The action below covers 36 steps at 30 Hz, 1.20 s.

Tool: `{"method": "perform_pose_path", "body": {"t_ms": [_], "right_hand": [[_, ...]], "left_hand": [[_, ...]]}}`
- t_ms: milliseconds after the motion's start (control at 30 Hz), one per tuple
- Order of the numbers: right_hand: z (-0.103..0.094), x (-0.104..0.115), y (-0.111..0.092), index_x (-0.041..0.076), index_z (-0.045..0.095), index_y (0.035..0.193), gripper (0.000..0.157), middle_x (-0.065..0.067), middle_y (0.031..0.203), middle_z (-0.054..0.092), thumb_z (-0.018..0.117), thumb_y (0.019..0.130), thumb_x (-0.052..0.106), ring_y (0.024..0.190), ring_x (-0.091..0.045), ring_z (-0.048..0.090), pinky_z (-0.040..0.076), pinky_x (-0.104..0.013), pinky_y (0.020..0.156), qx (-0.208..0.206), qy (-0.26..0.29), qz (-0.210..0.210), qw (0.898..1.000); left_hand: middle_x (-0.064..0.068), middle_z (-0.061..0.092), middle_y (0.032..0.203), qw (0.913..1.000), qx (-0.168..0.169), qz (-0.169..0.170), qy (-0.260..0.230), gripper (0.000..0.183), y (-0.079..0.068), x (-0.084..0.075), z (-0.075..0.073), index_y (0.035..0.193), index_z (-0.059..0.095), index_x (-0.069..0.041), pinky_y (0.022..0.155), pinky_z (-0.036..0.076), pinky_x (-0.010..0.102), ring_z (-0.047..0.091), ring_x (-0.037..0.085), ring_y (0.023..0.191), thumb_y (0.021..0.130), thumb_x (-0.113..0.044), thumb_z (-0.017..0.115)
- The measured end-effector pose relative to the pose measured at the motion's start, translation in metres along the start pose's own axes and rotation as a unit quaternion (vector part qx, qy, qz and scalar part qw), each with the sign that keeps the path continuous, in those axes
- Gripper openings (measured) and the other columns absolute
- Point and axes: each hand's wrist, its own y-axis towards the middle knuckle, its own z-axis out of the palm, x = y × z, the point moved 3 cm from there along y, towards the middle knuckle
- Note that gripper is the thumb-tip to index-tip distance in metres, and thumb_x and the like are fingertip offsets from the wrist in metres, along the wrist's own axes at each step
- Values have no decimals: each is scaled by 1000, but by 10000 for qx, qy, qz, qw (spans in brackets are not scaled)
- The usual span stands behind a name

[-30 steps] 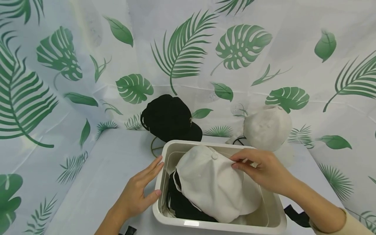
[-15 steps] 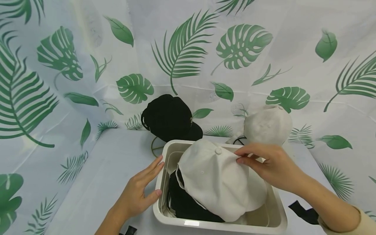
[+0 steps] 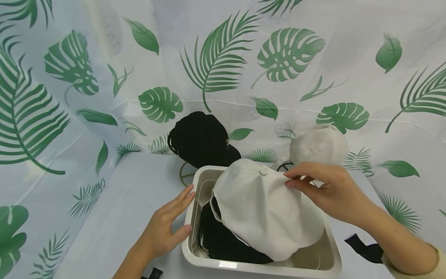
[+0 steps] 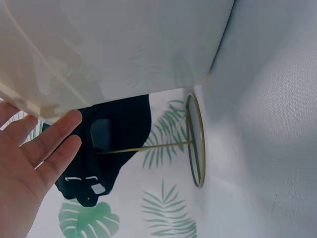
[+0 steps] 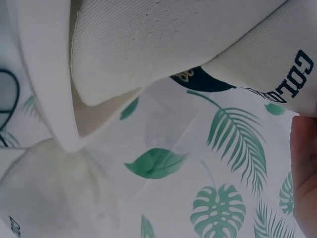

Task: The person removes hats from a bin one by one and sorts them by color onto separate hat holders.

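Note:
A white baseball cap (image 3: 254,213) hangs tilted over the cream plastic tub (image 3: 258,269), its brim to the right. Thumb and fingertips of my right hand (image 3: 331,193) pinch the cap's crown near the top button. Dark lettering shows on the front of this cap in the right wrist view, above my right hand (image 5: 305,168). Beneath it, inside the tub, lies a black cap (image 3: 226,238), partly covered. My left hand (image 3: 165,223) touches the tub's left rim with fingers spread. In the left wrist view, fingertips of that left hand (image 4: 29,168) lie near the tub wall (image 4: 119,44).
Behind the tub, a black cap (image 3: 200,139) sits on a brass wire stand (image 3: 182,174). A second white cap (image 3: 318,145) is at the back right on a black wire stand (image 3: 285,166). A black strap (image 3: 366,250) lies right of the tub. Leaf-printed cloth (image 3: 223,77) hangs behind.
My right hand has raised the white cap up and to the right, uncovering more of the black cap in the tub. My left hand stays at the rim.

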Motion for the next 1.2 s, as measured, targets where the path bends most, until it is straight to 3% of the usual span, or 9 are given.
{"method": "perform_pose_path", "body": {"t_ms": [167,267,433,633,967,1033,1133,1200], "right_hand": [[-6,1,1,10,71,99,33,2,90,69,77,70,-6,80,-3,61,50,-12,71,-76,-62,-42,9999],[-10,2,1,9,71,98,17,1,90,70,72,82,11,81,-3,61,50,-12,72,-114,-99,-72,9999],[-16,3,3,5,71,96,27,0,89,70,62,88,30,81,-3,61,50,-11,72,-211,-103,-124,9996],[-25,3,6,1,71,93,31,-2,86,70,63,88,30,80,-2,61,49,-10,71,-426,-149,-256,9987],[-48,-1,10,-2,72,89,42,0,83,70,63,84,39,75,2,60,47,-7,71,-854,-739,143,9935],[-53,-3,8,-2,73,88,38,2,83,70,66,83,35,74,3,60,47,-6,70,-941,-828,289,9917],[-62,-5,6,0,73,89,17,6,84,70,76,77,12,75,4,59,46,-5,70,-1049,-1112,616,9863],[-68,-7,5,-1,74,89,19,8,84,70,78,70,-4,76,5,60,46,-5,71,-1139,-1277,747,9824]], "left_hand": [[12,32,151,10000,13,-7,-17,65,0,0,0,143,41,-6,106,35,27,41,24,132,83,-24,57],[12,32,151,10000,17,-6,-22,65,-1,1,1,143,41,-6,106,34,27,41,24,132,83,-24,57],[11,32,151,10000,12,-20,-9,65,-2,1,1,143,41,-6,106,35,27,41,24,132,83,-24,57],[11,32,151,10000,19,-43,-11,65,-3,1,1,143,41,-6,105,35,27,41,24,132,83,-25,57],[10,31,152,9999,52,-106,-8,64,-3,1,1,144,40,-7,104,38,33,40,23,133,84,-25,55],[10,31,152,10000,41,-85,10,65,-3,1,1,144,40,-8,104,39,35,40,24,133,84,-25,55],[10,31,152,10000,34,-74,16,65,-2,2,1,144,39,-8,104,38,34,40,23,133,84,-25,55],[10,31,152,10000,27,-69,14,65,-2,2,1,145,39,-9,105,37,32,40,23,133,84,-25,55]]}}
